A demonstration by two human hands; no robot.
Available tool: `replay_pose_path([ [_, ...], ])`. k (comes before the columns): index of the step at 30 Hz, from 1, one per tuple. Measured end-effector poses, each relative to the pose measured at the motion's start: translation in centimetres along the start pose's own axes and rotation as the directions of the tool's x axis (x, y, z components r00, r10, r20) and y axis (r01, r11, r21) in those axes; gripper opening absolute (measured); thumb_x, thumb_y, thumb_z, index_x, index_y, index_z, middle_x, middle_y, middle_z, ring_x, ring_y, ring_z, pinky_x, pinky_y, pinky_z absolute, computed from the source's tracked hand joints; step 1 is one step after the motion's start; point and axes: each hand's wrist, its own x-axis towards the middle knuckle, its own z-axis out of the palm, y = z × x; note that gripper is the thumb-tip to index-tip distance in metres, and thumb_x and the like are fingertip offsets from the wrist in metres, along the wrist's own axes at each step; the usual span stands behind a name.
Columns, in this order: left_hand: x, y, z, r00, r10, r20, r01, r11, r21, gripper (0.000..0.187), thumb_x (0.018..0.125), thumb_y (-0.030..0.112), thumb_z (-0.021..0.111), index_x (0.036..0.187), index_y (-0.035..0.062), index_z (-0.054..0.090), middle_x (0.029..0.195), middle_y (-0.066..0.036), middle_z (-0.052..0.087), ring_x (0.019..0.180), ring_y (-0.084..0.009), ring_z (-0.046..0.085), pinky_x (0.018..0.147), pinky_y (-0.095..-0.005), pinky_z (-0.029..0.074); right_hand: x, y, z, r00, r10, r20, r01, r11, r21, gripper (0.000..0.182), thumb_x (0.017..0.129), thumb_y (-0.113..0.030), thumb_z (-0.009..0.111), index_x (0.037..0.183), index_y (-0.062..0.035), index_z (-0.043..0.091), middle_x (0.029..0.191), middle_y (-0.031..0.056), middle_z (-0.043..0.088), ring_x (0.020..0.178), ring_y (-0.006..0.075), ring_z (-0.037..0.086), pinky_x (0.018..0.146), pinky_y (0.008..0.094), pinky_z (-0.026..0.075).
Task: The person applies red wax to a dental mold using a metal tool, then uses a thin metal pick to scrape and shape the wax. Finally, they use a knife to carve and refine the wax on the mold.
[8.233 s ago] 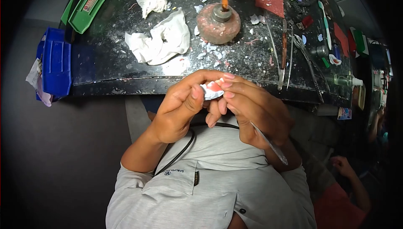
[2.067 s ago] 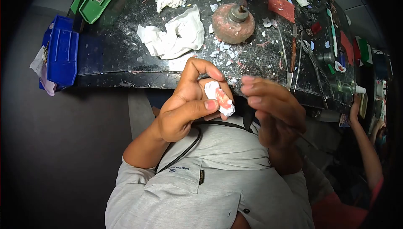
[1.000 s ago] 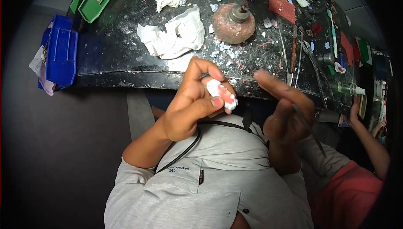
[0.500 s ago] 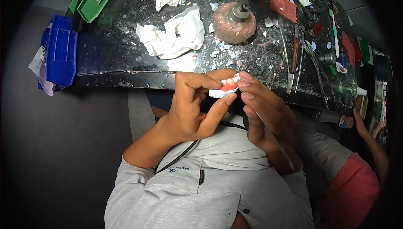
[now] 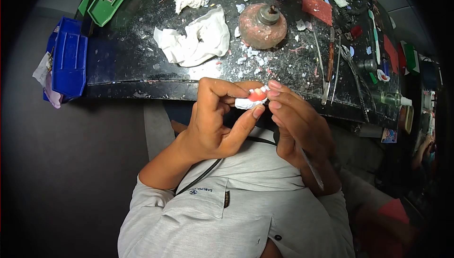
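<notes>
My left hand (image 5: 215, 120) pinches a small dental cast (image 5: 246, 103) between thumb and fingers, just off the near edge of the table. The cast is white plaster, with pink wax (image 5: 257, 96) and a few pale teeth along its upper side. Close against its right side are the fingertips of my right hand (image 5: 298, 120), closed around a slim metal dental carver (image 5: 312, 170). The carver's handle slants down past my palm towards the wrist; its working end is hidden behind my fingers.
Past my hands stand a glass spirit lamp (image 5: 262, 27) and crumpled white tissue (image 5: 198, 40). Metal hand tools (image 5: 329, 66) and a toothbrush (image 5: 375, 35) lie right, near a pink wax sheet (image 5: 317, 9). A blue bin (image 5: 69, 57) sits left. Plaster crumbs litter the table.
My right hand and the carver have shifted slightly, while the left hand keeps hold of the cast. At the right, another person's arm and red sleeve have moved down and back.
</notes>
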Motion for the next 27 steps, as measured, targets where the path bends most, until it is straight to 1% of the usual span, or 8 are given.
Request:
replay_pose_path([
  [2,0.2,0.2,-0.1,1.000,-0.025,0.018,0.024,1.000,0.012,0.035,0.090,-0.011,0.062,0.114,-0.0049,0.037,0.115,-0.029,0.062,0.100,-0.0183,0.067,0.085,-0.0268,0.054,-0.1,0.1,-0.1,1.000,-0.013,-0.003,0.013,0.999,-0.032,0.025,0.088,0.011,0.063,0.112,0.0069,0.062,0.111,0.0232,0.066,0.106,0.0390,0.069,0.091,0.0430,0.061],
  [5,0.1,0.4,-0.1,0.999,-0.052,0.010,0.052,0.999,-0.003,0.035,0.091,-0.011,0.062,0.115,-0.0052,0.037,0.114,-0.027,0.062,0.102,-0.0188,0.066,0.088,-0.0286,0.054,-0.2,0.2,-0.1,0.995,-0.002,-0.101,0.000,1.000,-0.023,0.021,0.089,0.010,0.062,0.110,0.0057,0.062,0.111,0.0227,0.067,0.106,0.0379,0.069,0.090,0.0421,0.062],
  [7,0.1,0.4,-0.4,0.999,-0.050,0.020,0.050,0.999,-0.007,0.035,0.091,-0.011,0.062,0.115,-0.0052,0.037,0.114,-0.027,0.062,0.104,-0.0194,0.066,0.090,-0.0291,0.053,0.2,0.0,-0.5,0.989,0.056,-0.140,-0.050,0.998,0.041,0.020,0.090,0.008,0.063,0.110,0.0044,0.062,0.110,0.0220,0.068,0.105,0.0361,0.070,0.089,0.0409,0.062],
  [8,0.2,0.3,-0.4,0.998,-0.047,0.034,0.048,0.999,-0.014,0.035,0.091,-0.011,0.062,0.115,-0.0052,0.037,0.114,-0.027,0.062,0.105,-0.0199,0.066,0.091,-0.0296,0.053,0.3,0.0,-0.6,0.988,0.057,-0.141,-0.052,0.998,0.038,0.020,0.090,0.008,0.063,0.110,0.0044,0.062,0.110,0.0220,0.068,0.105,0.0361,0.070,0.089,0.0409,0.062],
  [10,0.3,0.1,-0.2,0.999,-0.041,0.032,0.042,0.999,-0.029,0.034,0.091,-0.011,0.061,0.115,-0.0050,0.037,0.115,-0.027,0.062,0.106,-0.0202,0.066,0.091,-0.0297,0.052,0.6,-0.2,-0.6,0.998,0.048,-0.040,-0.043,0.991,0.124,0.013,0.098,0.003,0.054,0.105,0.0101,0.062,0.107,0.0276,0.067,0.103,0.0382,0.070,0.092,0.0454,0.059],
  [14,0.4,0.5,-0.4,0.998,-0.043,0.049,0.044,0.999,-0.019,0.034,0.091,-0.011,0.060,0.115,-0.0044,0.037,0.115,-0.027,0.061,0.107,-0.0206,0.065,0.091,-0.0295,0.052,0.8,-0.5,-0.7,0.997,0.078,-0.005,-0.077,0.991,0.105,0.012,0.098,0.003,0.055,0.105,0.0097,0.062,0.107,0.0276,0.068,0.104,0.0385,0.070,0.093,0.0443,0.058],
  [16,0.4,0.3,-0.4,0.998,-0.046,0.045,0.047,0.998,-0.033,0.034,0.091,-0.011,0.060,0.115,-0.0043,0.037,0.115,-0.026,0.061,0.107,-0.0204,0.065,0.091,-0.0296,0.052,0.8,-0.3,-0.6,0.998,0.066,-0.012,-0.064,0.992,0.112,0.019,0.089,0.007,0.065,0.108,0.0044,0.064,0.108,0.0209,0.070,0.102,0.0341,0.071,0.088,0.0395,0.061],
  [27,0.4,0.8,-0.6,0.985,-0.167,0.049,0.174,0.960,-0.221,0.030,0.094,-0.010,0.056,0.114,-0.0027,0.035,0.117,-0.025,0.061,0.105,-0.0198,0.066,0.090,-0.0295,0.053,0.5,0.1,-0.7,0.997,0.070,-0.033,-0.065,0.988,0.140,0.019,0.089,0.007,0.065,0.108,0.0047,0.064,0.106,0.0210,0.071,0.101,0.0325,0.072,0.087,0.0373,0.061],
])
